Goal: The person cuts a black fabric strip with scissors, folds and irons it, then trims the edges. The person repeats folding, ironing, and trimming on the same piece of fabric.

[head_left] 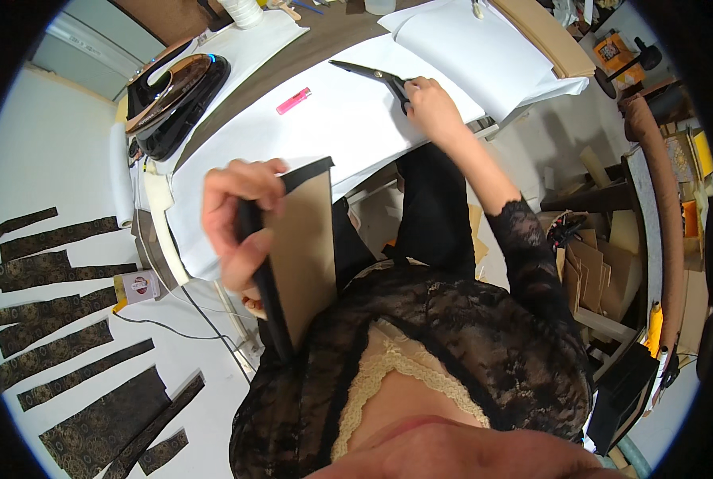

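Note:
My left hand (237, 215) grips a stiff tan board (304, 247) by its side, fingers and thumb wrapped over the black-covered edge. The board is tilted up over the table's near edge, close to my body, with black material folded along its top and left borders. Farther off to the right, my right hand (434, 112) is closed on the handles of black scissors (379, 74), which lie on white paper with the blades pointing left. Between the two hands, a pink lighter-shaped stick (294, 101) rests on the paper (252, 136).
At the back left stands a black and copper iron (177, 104). Patterned dark fabric strips (61, 231) spread over the white surface at left, beside a small box (139, 286). Stacked white sheets (468, 56) lie at the back right. Shelving with cardboard pieces (600, 271) is at right.

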Action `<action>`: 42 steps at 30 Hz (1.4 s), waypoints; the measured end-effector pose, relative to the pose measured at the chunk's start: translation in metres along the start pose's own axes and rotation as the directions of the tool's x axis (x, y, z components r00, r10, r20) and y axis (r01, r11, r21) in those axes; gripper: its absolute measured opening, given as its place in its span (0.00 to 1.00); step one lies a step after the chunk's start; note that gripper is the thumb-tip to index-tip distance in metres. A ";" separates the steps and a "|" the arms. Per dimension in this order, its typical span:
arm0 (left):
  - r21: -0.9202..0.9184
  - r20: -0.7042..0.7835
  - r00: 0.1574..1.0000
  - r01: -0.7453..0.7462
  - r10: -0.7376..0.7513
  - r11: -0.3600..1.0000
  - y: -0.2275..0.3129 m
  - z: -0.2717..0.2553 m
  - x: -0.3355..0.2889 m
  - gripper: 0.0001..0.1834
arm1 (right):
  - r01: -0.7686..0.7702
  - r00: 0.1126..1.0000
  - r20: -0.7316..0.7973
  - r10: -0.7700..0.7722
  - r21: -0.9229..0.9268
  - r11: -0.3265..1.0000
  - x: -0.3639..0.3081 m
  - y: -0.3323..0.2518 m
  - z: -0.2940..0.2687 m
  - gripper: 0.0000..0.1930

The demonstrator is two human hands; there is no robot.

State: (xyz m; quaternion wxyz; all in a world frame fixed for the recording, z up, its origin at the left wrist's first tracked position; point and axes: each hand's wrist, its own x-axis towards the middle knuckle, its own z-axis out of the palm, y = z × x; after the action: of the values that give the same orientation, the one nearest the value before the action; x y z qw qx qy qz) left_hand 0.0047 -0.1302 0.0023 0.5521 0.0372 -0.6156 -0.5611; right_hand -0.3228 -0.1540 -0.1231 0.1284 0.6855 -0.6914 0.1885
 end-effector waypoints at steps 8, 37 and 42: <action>-0.354 -0.276 0.820 -0.572 0.502 0.739 0.062 -0.044 0.029 0.21 | -0.569 0.822 0.499 -0.276 0.741 -0.356 -0.065 -0.151 -0.006 0.37; 0.256 -0.012 1.000 -0.014 0.017 0.967 -0.049 0.033 0.035 0.31 | -0.140 0.987 0.163 0.013 0.804 0.578 -0.111 -0.157 -0.241 0.12; -0.111 0.209 0.972 0.134 -0.109 0.985 -0.064 0.036 0.026 0.34 | -0.129 0.977 0.179 -0.115 0.929 0.347 -0.112 -0.197 -0.245 0.17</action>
State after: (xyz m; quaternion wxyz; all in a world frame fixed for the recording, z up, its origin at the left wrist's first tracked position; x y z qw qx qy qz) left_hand -0.0680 -0.1476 -0.0191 0.4525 -0.0166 -0.6289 -0.6320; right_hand -0.1433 0.0556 0.0640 -0.3620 0.6482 -0.4716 0.4758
